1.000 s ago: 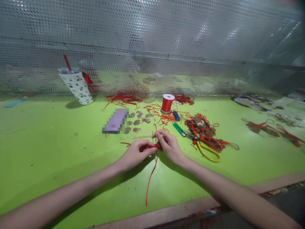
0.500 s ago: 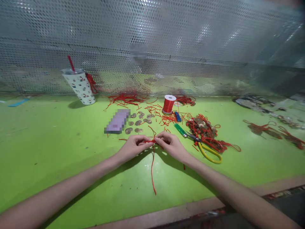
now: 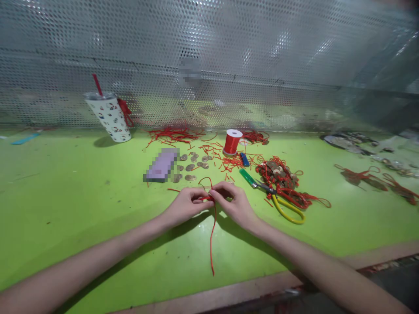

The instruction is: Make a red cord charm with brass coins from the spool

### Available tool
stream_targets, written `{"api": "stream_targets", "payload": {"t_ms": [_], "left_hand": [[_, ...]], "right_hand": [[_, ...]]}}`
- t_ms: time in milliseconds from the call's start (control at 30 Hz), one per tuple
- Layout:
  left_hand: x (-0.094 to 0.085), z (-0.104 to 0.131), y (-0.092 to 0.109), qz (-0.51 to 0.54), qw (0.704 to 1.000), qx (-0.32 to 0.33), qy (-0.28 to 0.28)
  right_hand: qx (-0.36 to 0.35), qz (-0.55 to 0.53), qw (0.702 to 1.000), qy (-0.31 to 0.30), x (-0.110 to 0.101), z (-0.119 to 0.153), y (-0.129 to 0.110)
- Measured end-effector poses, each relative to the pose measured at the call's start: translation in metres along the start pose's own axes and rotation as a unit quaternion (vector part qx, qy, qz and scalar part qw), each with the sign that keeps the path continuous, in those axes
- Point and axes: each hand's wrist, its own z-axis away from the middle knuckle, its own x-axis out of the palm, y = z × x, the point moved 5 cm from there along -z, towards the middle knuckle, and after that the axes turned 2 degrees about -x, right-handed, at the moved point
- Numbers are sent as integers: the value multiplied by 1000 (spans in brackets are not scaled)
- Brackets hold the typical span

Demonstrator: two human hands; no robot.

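Note:
Both hands meet over the middle of the green table, pinching a red cord (image 3: 212, 248) between their fingertips. My left hand (image 3: 187, 205) is closed on the cord from the left, and a short red end sticks out past its knuckles. My right hand (image 3: 231, 202) is closed on the cord from the right, its fingertips touching the left ones. One long end dangles toward me below the fingers, and a small loop rises above them. The part pinched between the fingertips is mostly hidden. Just beyond the hands lie several loose brass-coloured coins (image 3: 190, 167).
Yellow-handled scissors (image 3: 288, 212), a green lighter (image 3: 248, 178), a blue lighter (image 3: 244, 159) and a pile of corded coins (image 3: 278, 172) lie to the right. Behind stand a red cord spool (image 3: 232, 143) and a patterned tumbler (image 3: 111, 118). A blurred purple flat object (image 3: 163, 165) lies left of the coins.
The fingertips have shifted slightly on the cord. The upper cord end now arches into a loop above the fingers, and the dangling end hangs a little lower.

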Motion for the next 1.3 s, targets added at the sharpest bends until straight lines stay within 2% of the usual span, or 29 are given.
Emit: {"api": "stream_targets", "payload": {"t_ms": [133,267,500,733,867,1033,1300], "left_hand": [[-2,-1,-3,3,999,-33,5],[-2,-1,-7,-2,999,-50,-10],[4,3,-5,-24,998,-48,-39],[7,8,1,-26,998,-32,-37],[0,5,2,-17,1000,8,-6],[-9,4,5,-20,998,48,47],[-21,-6,2,-64,995,39,58]], "right_hand": [[20,-37,999,9,-2,-2,3],[10,-33,999,9,-2,-3,2],[-4,-12,1000,20,-2,-3,6],[5,-29,1000,6,-2,-4,6],[-7,-35,999,-17,-1,-4,6],[27,-66,997,-38,-1,-4,13],[-6,-3,997,-82,-2,-9,10]]}}
